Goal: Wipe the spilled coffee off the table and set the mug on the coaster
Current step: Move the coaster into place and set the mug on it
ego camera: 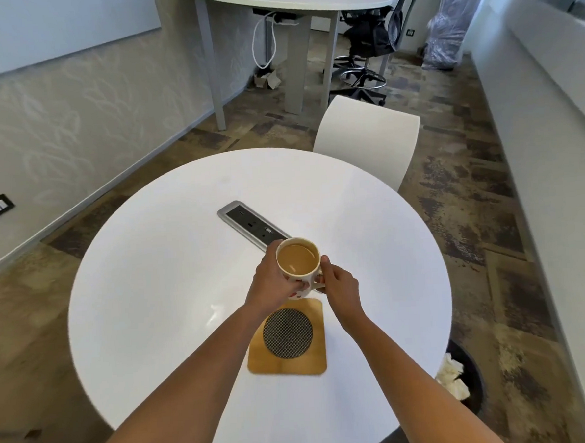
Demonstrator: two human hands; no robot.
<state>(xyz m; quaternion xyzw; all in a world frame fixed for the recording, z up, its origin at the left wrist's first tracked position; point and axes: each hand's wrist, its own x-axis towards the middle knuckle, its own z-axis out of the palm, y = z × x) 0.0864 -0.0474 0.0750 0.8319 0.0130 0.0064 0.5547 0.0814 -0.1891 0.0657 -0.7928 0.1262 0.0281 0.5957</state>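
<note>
**Coaster** (286, 338): square, wooden, with a round dark mesh inset. It lies flat on the table and carries nothing. All places below are given from it.

**Mug** (299, 265): pale with red marks, nearly full of milky coffee, upright. It is just beyond the far edge of the coaster and not on it. Whether its base touches the table or hangs above it cannot be told.

**Left hand** (274, 284): beyond the coaster's far left corner, fingers curled round the mug's body.

**Right hand** (339, 283): beyond the coaster's far right corner, fingers pinching the mug's handle, thumb up near the rim.

**Table** (152, 298): round and white. No brown stain shows anywhere around the coaster, only a faint sheen to its left.

**Socket panel** (250, 224): set into the table, further beyond the mug.

**Bin** (472, 391): on the floor to the right of the coaster, past the table edge, holding crumpled white paper (451, 377).

**Progress**: the wiping looks done, judging by the clean top and the paper in the bin. The mug has yet to be brought back and lowered onto the mesh inset.
</note>
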